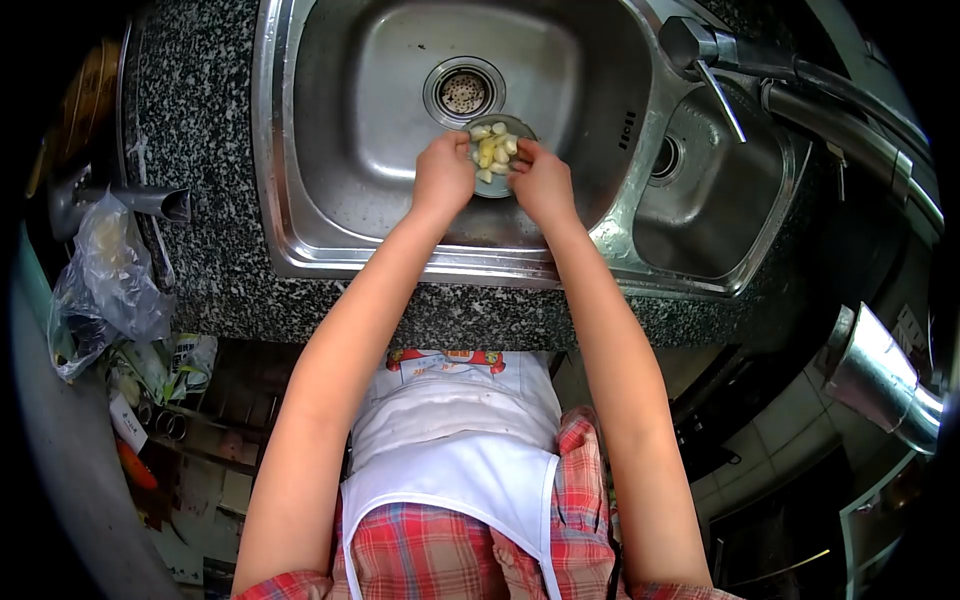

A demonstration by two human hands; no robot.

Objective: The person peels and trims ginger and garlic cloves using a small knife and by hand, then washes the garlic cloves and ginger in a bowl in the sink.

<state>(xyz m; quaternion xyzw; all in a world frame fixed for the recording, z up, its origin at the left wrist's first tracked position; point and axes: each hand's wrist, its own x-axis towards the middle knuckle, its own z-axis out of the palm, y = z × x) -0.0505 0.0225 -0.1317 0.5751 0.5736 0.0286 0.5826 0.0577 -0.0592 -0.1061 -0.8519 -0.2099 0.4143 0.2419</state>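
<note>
Over the large sink basin (400,100), I have a small round dish (492,190) between both hands. Pale, yellowish peeled garlic cloves (488,152) are heaped in it. My left hand (445,178) grips the dish at its left rim, with the fingertips close to the cloves. On the opposite side, my right hand (544,185) is closed on the right rim. The undersides of both hands are hidden, and I cannot tell whether the dish touches the basin floor.
A drain strainer (463,92) lies just beyond the dish. To the right are a smaller basin (710,190) and a faucet (700,50) with its lever. Speckled granite countertop (200,110) surrounds the sink. A clear plastic bag (110,270) hangs at the left.
</note>
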